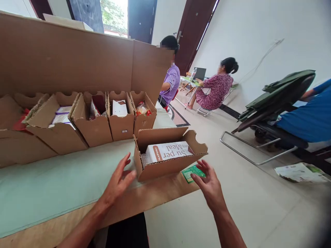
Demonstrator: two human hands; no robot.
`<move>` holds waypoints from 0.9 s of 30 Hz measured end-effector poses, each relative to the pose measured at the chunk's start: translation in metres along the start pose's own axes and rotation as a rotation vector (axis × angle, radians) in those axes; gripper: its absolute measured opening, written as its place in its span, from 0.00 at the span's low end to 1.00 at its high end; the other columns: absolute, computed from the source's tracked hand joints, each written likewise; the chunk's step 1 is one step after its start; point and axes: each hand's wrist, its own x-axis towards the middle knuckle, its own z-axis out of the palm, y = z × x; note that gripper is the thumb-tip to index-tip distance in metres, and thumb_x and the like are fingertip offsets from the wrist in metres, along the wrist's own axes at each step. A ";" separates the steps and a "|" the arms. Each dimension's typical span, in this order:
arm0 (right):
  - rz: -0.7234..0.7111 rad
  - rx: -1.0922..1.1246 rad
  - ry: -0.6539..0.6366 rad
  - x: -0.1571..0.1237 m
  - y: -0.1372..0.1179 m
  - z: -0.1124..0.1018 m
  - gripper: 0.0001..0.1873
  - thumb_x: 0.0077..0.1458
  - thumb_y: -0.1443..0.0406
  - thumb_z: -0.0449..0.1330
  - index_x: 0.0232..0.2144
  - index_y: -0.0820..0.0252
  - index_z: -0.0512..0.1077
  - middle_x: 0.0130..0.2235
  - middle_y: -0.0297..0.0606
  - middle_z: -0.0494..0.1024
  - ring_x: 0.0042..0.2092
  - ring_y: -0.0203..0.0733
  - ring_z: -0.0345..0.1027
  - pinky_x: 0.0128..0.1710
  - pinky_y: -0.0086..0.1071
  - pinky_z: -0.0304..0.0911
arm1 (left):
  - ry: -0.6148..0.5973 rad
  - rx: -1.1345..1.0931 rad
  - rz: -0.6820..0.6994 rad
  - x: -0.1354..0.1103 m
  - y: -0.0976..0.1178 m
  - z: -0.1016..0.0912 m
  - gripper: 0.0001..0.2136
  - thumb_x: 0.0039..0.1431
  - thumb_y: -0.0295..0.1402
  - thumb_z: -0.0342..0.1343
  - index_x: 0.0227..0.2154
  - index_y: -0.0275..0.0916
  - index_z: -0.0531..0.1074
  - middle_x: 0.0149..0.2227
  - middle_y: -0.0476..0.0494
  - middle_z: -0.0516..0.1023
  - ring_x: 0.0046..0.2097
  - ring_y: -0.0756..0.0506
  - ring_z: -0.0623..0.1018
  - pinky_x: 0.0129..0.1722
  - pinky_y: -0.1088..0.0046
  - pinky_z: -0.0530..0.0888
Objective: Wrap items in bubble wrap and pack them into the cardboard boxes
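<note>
Lying lengthwise from left to right, the cardboard bin (165, 170) stood upright on the worktop (64, 175), near its right end, with its open top facing up. Its long axis ran roughly along the near edge, the right end set slightly farther away than the left, and the curved notch in its right end wall faced right. Inside lay a white carton (169, 151), its long axis matching the bin's; its "Su-per Meal" lettering read upside down from the near side, with the brown band at the left. A clear plastic item (144, 159) sat beside the carton's left end.

The left hand (121, 179) was just beside the bin's left end, its grip open and holding nothing. The right hand (209, 181) was near the bin's right end, its grip also open, fingers spread and slightly curled; whether either hand touched the cardboard could not be told. A green card (191, 173) lay between the bin and the right hand, partly hidden by the thumb.

Farther left, a row of bins (97, 132) ran with long axes from near to far, crosswise to the single one.
</note>
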 end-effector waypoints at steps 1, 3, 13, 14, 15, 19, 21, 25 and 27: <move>-0.022 0.059 -0.062 0.011 -0.002 0.003 0.47 0.46 0.43 0.70 0.63 0.51 0.62 0.66 0.50 0.66 0.63 0.59 0.64 0.47 0.45 0.73 | -0.033 -0.014 0.013 -0.006 -0.001 0.009 0.37 0.61 0.51 0.57 0.69 0.45 0.55 0.72 0.35 0.56 0.70 0.32 0.62 0.60 0.53 0.72; -0.051 0.144 -0.202 0.024 -0.008 0.013 0.51 0.43 0.40 0.70 0.64 0.50 0.62 0.66 0.49 0.66 0.64 0.60 0.62 0.49 0.46 0.72 | -0.086 -0.026 0.038 -0.012 0.000 0.026 0.38 0.63 0.50 0.56 0.71 0.46 0.51 0.73 0.36 0.53 0.71 0.32 0.60 0.60 0.53 0.72; -0.200 0.068 -0.307 -0.062 -0.061 0.107 0.34 0.55 0.46 0.65 0.58 0.57 0.70 0.56 0.49 0.77 0.56 0.59 0.71 0.58 0.51 0.68 | 0.246 0.139 -0.018 -0.059 0.003 -0.059 0.29 0.56 0.52 0.61 0.56 0.41 0.71 0.53 0.35 0.79 0.57 0.29 0.75 0.57 0.47 0.72; -0.224 0.093 -0.336 -0.063 -0.069 0.113 0.36 0.55 0.46 0.66 0.60 0.56 0.69 0.58 0.49 0.76 0.58 0.59 0.70 0.59 0.52 0.67 | 0.289 0.163 -0.024 -0.062 0.009 -0.066 0.29 0.56 0.52 0.61 0.55 0.40 0.71 0.52 0.36 0.79 0.56 0.29 0.75 0.57 0.47 0.72; -0.235 0.113 -0.346 -0.063 -0.075 0.115 0.37 0.55 0.46 0.66 0.61 0.57 0.68 0.58 0.50 0.76 0.58 0.60 0.70 0.60 0.53 0.66 | 0.310 0.178 -0.014 -0.062 0.016 -0.068 0.29 0.56 0.52 0.61 0.55 0.40 0.71 0.51 0.36 0.79 0.56 0.30 0.75 0.57 0.47 0.72; -0.194 0.067 -0.194 -0.063 -0.067 0.081 0.38 0.54 0.47 0.67 0.62 0.55 0.68 0.56 0.50 0.77 0.59 0.64 0.69 0.59 0.58 0.66 | 0.191 0.137 0.124 -0.060 0.037 -0.030 0.32 0.56 0.46 0.61 0.62 0.41 0.65 0.57 0.35 0.75 0.60 0.30 0.72 0.60 0.48 0.70; -0.152 -0.017 -0.099 -0.075 -0.056 0.058 0.39 0.55 0.49 0.67 0.64 0.52 0.65 0.61 0.48 0.72 0.63 0.65 0.65 0.60 0.61 0.64 | 0.088 0.129 0.169 -0.068 0.040 -0.013 0.36 0.56 0.43 0.62 0.67 0.44 0.60 0.61 0.35 0.72 0.64 0.30 0.69 0.62 0.49 0.69; -0.168 -0.049 -0.139 -0.099 -0.059 0.067 0.38 0.54 0.49 0.67 0.63 0.51 0.66 0.63 0.46 0.71 0.64 0.67 0.63 0.61 0.62 0.63 | 0.106 0.115 0.089 -0.092 0.038 -0.028 0.34 0.59 0.42 0.60 0.67 0.46 0.59 0.62 0.37 0.72 0.63 0.30 0.71 0.60 0.51 0.72; -0.200 0.013 -0.255 -0.098 -0.074 0.091 0.40 0.53 0.48 0.68 0.64 0.54 0.66 0.62 0.48 0.72 0.64 0.67 0.63 0.62 0.60 0.62 | 0.217 0.113 0.065 -0.096 0.038 -0.047 0.33 0.59 0.41 0.60 0.66 0.43 0.61 0.60 0.36 0.74 0.61 0.30 0.73 0.62 0.49 0.70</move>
